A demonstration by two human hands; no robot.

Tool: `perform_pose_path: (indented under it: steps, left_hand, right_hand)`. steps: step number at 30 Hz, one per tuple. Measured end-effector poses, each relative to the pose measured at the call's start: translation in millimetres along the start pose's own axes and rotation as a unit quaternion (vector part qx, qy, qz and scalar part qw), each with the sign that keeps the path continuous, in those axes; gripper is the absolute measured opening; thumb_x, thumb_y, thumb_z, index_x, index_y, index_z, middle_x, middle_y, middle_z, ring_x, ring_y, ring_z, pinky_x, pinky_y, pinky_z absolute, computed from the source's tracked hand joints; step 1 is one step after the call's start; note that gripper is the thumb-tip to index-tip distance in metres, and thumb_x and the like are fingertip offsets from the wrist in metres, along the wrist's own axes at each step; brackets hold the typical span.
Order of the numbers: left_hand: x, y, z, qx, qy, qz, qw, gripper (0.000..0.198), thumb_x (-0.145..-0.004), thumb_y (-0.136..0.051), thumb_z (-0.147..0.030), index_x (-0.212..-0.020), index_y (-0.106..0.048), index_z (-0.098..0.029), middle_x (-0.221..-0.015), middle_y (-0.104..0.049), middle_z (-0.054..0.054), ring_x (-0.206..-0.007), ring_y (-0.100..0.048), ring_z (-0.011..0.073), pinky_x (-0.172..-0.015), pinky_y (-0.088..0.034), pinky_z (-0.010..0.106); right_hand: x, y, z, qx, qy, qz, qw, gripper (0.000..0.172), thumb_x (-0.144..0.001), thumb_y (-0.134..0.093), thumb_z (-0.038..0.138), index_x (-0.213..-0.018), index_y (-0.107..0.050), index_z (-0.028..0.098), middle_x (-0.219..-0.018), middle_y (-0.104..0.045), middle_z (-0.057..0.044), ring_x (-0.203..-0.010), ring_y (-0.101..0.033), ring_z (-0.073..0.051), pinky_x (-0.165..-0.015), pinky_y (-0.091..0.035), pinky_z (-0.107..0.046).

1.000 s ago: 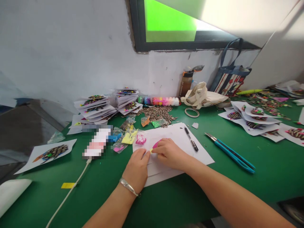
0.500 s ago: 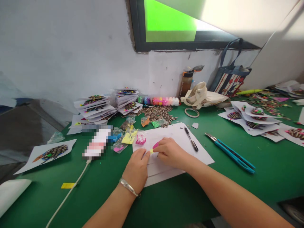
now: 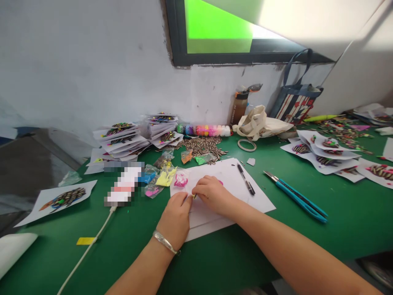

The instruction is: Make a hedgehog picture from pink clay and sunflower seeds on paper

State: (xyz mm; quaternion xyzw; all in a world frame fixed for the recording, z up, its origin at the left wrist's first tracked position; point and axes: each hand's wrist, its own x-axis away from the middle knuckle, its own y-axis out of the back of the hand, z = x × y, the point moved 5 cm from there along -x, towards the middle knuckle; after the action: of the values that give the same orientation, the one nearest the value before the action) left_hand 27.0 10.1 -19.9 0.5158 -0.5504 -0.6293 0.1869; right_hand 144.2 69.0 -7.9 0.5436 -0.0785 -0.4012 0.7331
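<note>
The right hand (image 3: 211, 192) has slid left, now covering most of the pink clay (image 3: 220, 182). Its fingers pinch a small yellowish bit against the left hand (image 3: 176, 217), fingers curled, on the white paper (image 3: 260, 200) mid-surface. Likely shaping; next needs careful pressing.

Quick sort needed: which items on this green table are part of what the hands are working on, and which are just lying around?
In hand:
left hand
right hand
white paper sheet under both hands
small yellow piece pinched between the fingertips
pink clay bag just beyond the hands

Lying about:
black pen
teal utility knife
tape ring
sunflower seed pile
water bottle
tote bag
</note>
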Motion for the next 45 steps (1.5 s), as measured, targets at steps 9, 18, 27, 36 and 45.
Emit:
perform_pose_path:
  steps: [9,18,27,36,45]
  left_hand:
    - [-1,1.6,-1,0.007,-0.004,0.003,1.000,0.035,-0.080,-0.040,0.000,-0.107,-0.061,-0.008,-0.101,-0.058,0.014,-0.096,-0.053,0.0238,-0.089,-0.050,0.042]
    - [0,-0.7,0,0.007,0.001,0.013,1.000,0.035,-0.080,-0.042,0.001,-0.108,-0.062,-0.006,-0.102,-0.059,0.016,-0.098,-0.053,0.0248,-0.091,-0.048,0.043]
    - [-1,0.4,-1,-0.009,-0.009,0.000,1.000,0.035,-0.080,-0.040,0.000,-0.107,-0.062,-0.007,-0.100,-0.059,0.015,-0.095,-0.054,0.0245,-0.088,-0.051,0.042]
    - [0,0.0,0,-0.011,-0.012,-0.002,1.000,0.036,-0.082,-0.038,-0.001,-0.110,-0.061,-0.007,-0.101,-0.059,0.015,-0.096,-0.053,0.0247,-0.088,-0.051,0.042]
    - [2,1.5,-5,-0.051,-0.019,-0.009,0.998,0.049,-0.077,-0.038,0.002,-0.118,-0.059,-0.011,-0.116,-0.054,0.016,-0.110,-0.048,0.0281,-0.094,-0.048,0.046]
  right_hand:
    - [-2,-2,2,0.035,0.014,0.014,0.999,0.020,-0.091,-0.049,0.017,-0.088,-0.068,0.022,-0.082,-0.063,-0.004,-0.083,-0.046,-0.018,-0.070,-0.027,-0.031]
    - [-1,-2,1,0.038,0.012,0.017,0.999,0.018,-0.090,-0.051,0.018,-0.088,-0.068,0.022,-0.082,-0.064,-0.003,-0.084,-0.046,-0.017,-0.071,-0.027,-0.031]
    - [-1,-3,0,0.045,0.013,0.011,0.999,0.017,-0.089,-0.052,0.018,-0.089,-0.068,0.023,-0.082,-0.064,-0.003,-0.084,-0.047,-0.017,-0.072,-0.027,-0.031]
    - [-3,6,-5,0.002,-0.015,-0.031,0.999,0.019,-0.084,-0.055,0.010,-0.086,-0.070,0.021,-0.083,-0.067,-0.003,-0.084,-0.051,-0.017,-0.073,-0.033,-0.030]
    - [4,32,-35,-0.084,-0.095,-0.138,0.982,0.029,-0.081,-0.048,0.002,-0.081,-0.070,0.020,-0.084,-0.067,-0.003,-0.084,-0.056,-0.017,-0.078,-0.041,-0.029]
